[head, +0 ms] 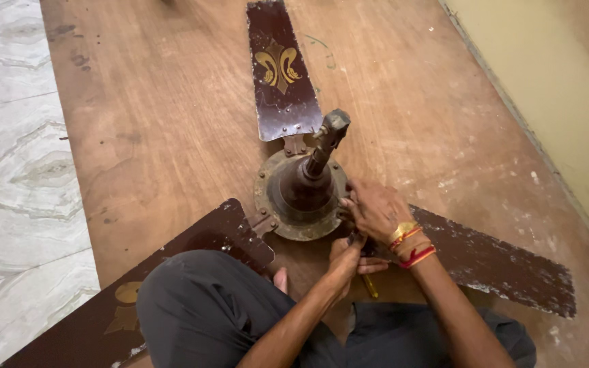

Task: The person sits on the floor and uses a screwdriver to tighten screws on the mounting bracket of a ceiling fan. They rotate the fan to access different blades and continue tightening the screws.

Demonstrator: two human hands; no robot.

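An old brown ceiling fan lies on a plywood board (pixel 172 109), its rusty round motor housing (pixel 293 197) facing up with a short down-rod (pixel 325 143) sticking out. Three dark maroon blades spread out: one far (pixel 279 68), one near left (pixel 192 272), one right (pixel 499 262). My right hand (pixel 375 208), with bangles and red thread at the wrist, presses on the housing's right rim by the blade bracket. My left hand (pixel 348 257) sits just below it, fingers closed around a small tool with a yellow handle (pixel 369 286). Its tip is hidden.
My knees in dark trousers (pixel 199 307) rest at the board's near edge, over the left blade. A marble floor (pixel 8 170) lies to the left. A yellowish wall (pixel 567 82) runs along the board's right side.
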